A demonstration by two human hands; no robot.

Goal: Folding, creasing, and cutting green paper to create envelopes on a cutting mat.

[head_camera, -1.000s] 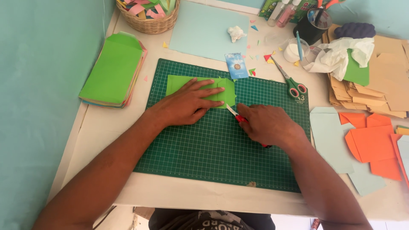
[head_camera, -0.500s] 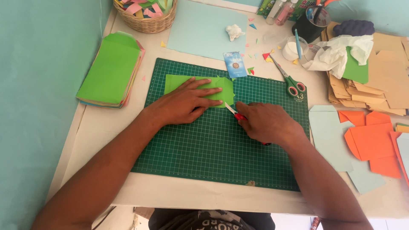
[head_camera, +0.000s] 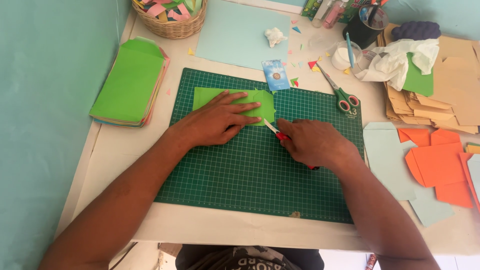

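Observation:
A light green paper piece (head_camera: 207,95) lies on the dark green cutting mat (head_camera: 250,180). My left hand (head_camera: 217,120) presses flat on the paper, fingers spread toward its right end. My right hand (head_camera: 312,142) grips a red-handled craft knife (head_camera: 276,131); its blade tip touches the paper's lower right edge, just beyond my left fingertips. Most of the knife handle is hidden in my fist.
A stack of green envelopes (head_camera: 130,82) lies left of the mat. A basket of paper scraps (head_camera: 170,17) and a pale blue sheet (head_camera: 240,35) are behind it. Scissors (head_camera: 337,90), a small card (head_camera: 275,75), brown envelopes (head_camera: 445,100), and orange and pale blue cutouts (head_camera: 435,165) lie to the right.
My right hand and the knife have shifted slightly along the paper's right edge. My left hand stays pressed on the paper.

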